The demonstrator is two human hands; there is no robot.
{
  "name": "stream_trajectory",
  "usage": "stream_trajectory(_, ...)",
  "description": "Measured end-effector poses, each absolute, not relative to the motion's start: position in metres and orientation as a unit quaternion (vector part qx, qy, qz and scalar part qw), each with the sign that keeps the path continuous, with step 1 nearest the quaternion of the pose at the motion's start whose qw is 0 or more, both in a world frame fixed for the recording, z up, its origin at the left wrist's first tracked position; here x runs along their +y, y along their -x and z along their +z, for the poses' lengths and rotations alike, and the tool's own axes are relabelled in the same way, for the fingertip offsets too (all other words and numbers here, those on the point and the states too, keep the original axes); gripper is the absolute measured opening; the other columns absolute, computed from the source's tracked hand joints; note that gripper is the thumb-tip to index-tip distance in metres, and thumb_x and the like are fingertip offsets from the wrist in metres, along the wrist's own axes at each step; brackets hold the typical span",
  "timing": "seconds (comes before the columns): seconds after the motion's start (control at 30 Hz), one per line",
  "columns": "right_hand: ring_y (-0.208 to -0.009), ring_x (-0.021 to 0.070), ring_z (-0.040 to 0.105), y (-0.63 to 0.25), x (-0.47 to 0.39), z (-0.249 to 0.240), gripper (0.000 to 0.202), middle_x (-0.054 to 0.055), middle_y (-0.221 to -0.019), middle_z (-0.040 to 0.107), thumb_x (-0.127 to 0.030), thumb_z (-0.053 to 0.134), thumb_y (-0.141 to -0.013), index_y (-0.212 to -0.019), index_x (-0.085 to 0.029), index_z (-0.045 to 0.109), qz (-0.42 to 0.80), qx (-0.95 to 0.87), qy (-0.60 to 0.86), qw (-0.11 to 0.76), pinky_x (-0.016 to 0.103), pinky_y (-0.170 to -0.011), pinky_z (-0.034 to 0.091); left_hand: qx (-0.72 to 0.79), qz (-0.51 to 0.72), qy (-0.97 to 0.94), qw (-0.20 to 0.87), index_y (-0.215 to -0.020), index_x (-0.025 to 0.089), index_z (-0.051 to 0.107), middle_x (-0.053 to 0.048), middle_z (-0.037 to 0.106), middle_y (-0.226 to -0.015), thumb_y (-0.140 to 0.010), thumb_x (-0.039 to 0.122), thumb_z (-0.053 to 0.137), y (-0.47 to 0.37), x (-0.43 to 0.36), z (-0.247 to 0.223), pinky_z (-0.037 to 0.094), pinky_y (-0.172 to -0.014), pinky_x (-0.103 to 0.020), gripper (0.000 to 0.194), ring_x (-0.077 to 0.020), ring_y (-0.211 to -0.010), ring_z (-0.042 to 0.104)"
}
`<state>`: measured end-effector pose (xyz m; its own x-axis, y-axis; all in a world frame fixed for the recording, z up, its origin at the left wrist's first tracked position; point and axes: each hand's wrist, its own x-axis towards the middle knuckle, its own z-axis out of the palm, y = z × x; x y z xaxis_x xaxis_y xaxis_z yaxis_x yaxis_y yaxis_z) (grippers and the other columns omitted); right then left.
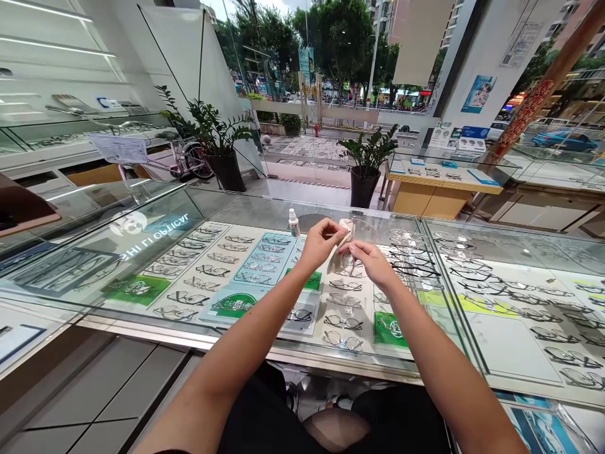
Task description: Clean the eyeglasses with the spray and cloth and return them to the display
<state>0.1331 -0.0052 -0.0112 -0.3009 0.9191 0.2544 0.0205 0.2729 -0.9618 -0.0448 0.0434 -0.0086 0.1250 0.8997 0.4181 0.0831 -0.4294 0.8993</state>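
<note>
Above the glass counter, my left hand [322, 243] pinches a small whitish cloth [348, 227]. My right hand [371, 258] is closed just beside it, its fingertips on a thin-rimmed pair of eyeglasses [352, 243]. Cloth and eyeglasses meet between the two hands, and the fingers partly hide both. The eyeglasses' fine outline is hard to separate from the frames under the glass. A small white spray bottle [293, 223] stands upright on the counter, left of my left hand.
Under the glass top of the display counter [278, 354] lie several rows of eyeglass frames [343, 321] and green cards [390, 329]. Another glass case adjoins on the right. Beyond the counter stand two potted plants [366, 154], a bicycle [186, 157] and a wooden display table [437, 192].
</note>
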Motion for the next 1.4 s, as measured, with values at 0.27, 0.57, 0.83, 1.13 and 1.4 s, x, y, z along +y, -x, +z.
stream_trajectory(0.27, -0.090, 0.0215, 0.057, -0.134, -0.005, -0.012, 0.043, 0.006, -0.100, 0.075, -0.061, 0.060, -0.096, -0.096, -0.023, 0.080, 0.480, -0.666, 0.349, 0.453, 0.035, -0.083, 0.044, 0.392, 0.431, -0.614, 0.533, -0.093, 0.016, 0.074, -0.005, 0.072, -0.087, -0.080, 0.066, 0.077, 0.053, 0.049, -0.008, 0.050, -0.077, -0.031, 0.052, -0.0160, -0.078, 0.062)
stream_trajectory(0.57, -0.096, 0.0231, 0.063, -0.132, -0.004, -0.018, 0.034, 0.008, -0.103, 0.076, -0.055, 0.069, -0.093, -0.098, -0.023, 0.080, 0.589, -0.584, 0.300, 0.471, 0.037, -0.090, 0.047, 0.265, 0.428, -0.535, 0.678, -0.109, 0.015, 0.075, -0.008, 0.074, -0.089, -0.076, 0.056, 0.086, 0.045, 0.039, 0.001, 0.052, -0.077, -0.031, 0.054, -0.0156, -0.074, 0.064)
stream_trajectory(0.83, -0.099, 0.0231, 0.061, -0.137, -0.002, -0.017, 0.039, 0.007, -0.105, 0.077, -0.058, 0.062, -0.097, -0.098, -0.024, 0.081, 0.505, -0.656, 0.331, 0.453, 0.035, -0.087, 0.044, 0.416, 0.444, -0.564, 0.558, -0.087, 0.017, 0.070, -0.003, 0.069, -0.084, -0.070, 0.065, 0.086, 0.051, 0.047, -0.010, 0.047, -0.069, -0.028, 0.053, -0.0145, -0.073, 0.060)
stream_trajectory(1.13, -0.082, 0.0197, 0.057, -0.139, 0.004, -0.025, 0.040, 0.006, -0.105, 0.077, -0.059, 0.063, -0.096, -0.100, -0.024, 0.081, 0.502, -0.655, 0.346, 0.447, 0.033, -0.072, 0.041, 0.436, 0.461, -0.622, 0.458, -0.064, 0.019, 0.059, 0.002, 0.051, -0.061, -0.075, 0.072, 0.077, 0.048, 0.034, -0.003, 0.032, -0.059, -0.029, 0.058, -0.0119, -0.060, 0.043)
stream_trajectory(1.4, -0.076, 0.0166, 0.057, -0.137, 0.004, -0.026, 0.037, 0.006, -0.106, 0.077, -0.056, 0.063, -0.097, -0.102, -0.024, 0.080, 0.525, -0.645, 0.347, 0.434, 0.031, -0.067, 0.036, 0.365, 0.479, -0.528, 0.599, -0.082, 0.015, 0.068, 0.000, 0.064, -0.068, -0.071, 0.056, 0.088, 0.048, 0.037, -0.004, 0.042, -0.064, -0.028, 0.047, -0.0110, -0.060, 0.053)
